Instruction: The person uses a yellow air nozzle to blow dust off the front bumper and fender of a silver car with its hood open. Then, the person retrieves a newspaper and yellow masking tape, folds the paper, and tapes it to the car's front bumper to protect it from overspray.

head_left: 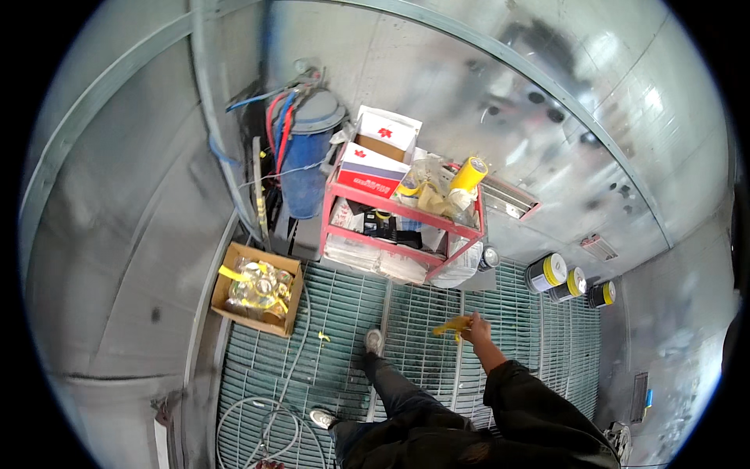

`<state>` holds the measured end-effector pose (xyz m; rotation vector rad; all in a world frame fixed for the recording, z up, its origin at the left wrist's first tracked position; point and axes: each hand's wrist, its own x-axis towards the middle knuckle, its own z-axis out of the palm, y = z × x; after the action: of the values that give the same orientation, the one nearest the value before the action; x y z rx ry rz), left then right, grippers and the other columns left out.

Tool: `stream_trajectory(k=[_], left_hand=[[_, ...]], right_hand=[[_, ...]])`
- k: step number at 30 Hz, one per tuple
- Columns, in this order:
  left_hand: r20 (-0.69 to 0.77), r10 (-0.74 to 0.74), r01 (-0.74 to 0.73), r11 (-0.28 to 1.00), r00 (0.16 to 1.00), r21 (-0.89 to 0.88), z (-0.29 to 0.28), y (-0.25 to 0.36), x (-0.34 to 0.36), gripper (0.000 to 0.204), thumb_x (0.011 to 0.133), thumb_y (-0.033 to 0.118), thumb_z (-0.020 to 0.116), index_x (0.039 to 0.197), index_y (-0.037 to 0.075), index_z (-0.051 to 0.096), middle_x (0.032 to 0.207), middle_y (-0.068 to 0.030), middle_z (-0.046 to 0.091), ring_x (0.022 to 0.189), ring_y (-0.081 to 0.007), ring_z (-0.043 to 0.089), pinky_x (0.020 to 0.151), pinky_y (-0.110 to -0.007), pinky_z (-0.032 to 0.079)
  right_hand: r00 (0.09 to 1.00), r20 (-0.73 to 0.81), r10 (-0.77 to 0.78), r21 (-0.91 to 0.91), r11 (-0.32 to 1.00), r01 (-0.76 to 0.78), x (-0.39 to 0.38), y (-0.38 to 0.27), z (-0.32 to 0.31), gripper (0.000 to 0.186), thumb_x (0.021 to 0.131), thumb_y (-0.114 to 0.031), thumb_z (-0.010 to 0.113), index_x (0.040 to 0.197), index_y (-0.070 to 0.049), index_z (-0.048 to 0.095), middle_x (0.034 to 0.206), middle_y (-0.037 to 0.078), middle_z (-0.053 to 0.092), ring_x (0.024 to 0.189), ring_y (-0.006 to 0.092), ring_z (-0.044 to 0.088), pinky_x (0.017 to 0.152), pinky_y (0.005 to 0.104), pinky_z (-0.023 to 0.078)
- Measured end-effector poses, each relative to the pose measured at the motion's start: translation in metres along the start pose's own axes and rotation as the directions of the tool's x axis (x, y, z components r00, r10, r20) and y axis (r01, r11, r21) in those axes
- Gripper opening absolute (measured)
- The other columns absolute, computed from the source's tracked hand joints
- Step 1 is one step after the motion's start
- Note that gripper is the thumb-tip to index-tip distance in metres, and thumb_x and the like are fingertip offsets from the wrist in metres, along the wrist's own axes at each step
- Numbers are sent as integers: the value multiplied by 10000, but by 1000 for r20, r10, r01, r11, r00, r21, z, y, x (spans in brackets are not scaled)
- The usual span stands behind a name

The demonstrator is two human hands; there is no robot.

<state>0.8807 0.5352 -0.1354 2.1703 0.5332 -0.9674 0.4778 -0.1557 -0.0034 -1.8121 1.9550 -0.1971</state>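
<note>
My right hand (476,329) is out in front of me over the grated floor, fingers closed on a crumpled piece of yellow tape (451,325). The piece hangs out past the fingertips to the left. Only a small part of my left hand (269,464) shows at the bottom edge, close to a coiled pale hose (223,438); its fingers are mostly cut off. Left of my feet stands an open cardboard box (273,326) with crumpled clear film and yellow tape in it. A small yellow scrap (323,336) lies on the grating.
A red cart (375,198) ahead carries a white-and-red carton (373,170), a yellow roll (469,173) and crumpled wrapping. Behind it is a blue barrel (301,184) with hoses. Several cans (547,272) stand along the right wall. The pale hose runs across the grating (422,313).
</note>
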Motion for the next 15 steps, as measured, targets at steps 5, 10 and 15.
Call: stream_trajectory(k=[5, 10, 15], left_hand=[[118, 172, -170, 985, 978, -26, 53, 75, -9, 330, 995, 279, 512, 1157, -8, 497, 966, -94, 663, 890, -251, 624, 711, -414, 533], [228, 206, -261, 934, 952, 244, 162, 210, -88, 316, 978, 267, 529, 1148, 0, 520, 959, -95, 665, 870, -242, 624, 704, -408, 525], [401, 257, -400, 856, 879, 328, 256, 317, -147, 302, 962, 254, 546, 1138, 8, 544, 952, -97, 667, 850, -233, 625, 697, -402, 517]], right_hand=[[906, 271, 325, 915, 205, -347, 128, -82, -25, 501, 991, -453, 508, 1151, 21, 541, 941, 157, 661, 775, 281, 685, 607, 369, 577], [871, 304, 385, 915, 137, -380, 268, -122, -32, 484, 1007, -458, 452, 1093, 5, 562, 905, 139, 666, 735, 266, 687, 568, 344, 565], [872, 337, 356, 903, 142, -407, 375, -124, -26, 465, 1009, -442, 444, 1074, 1, 567, 813, 113, 679, 623, 259, 682, 489, 340, 550]])
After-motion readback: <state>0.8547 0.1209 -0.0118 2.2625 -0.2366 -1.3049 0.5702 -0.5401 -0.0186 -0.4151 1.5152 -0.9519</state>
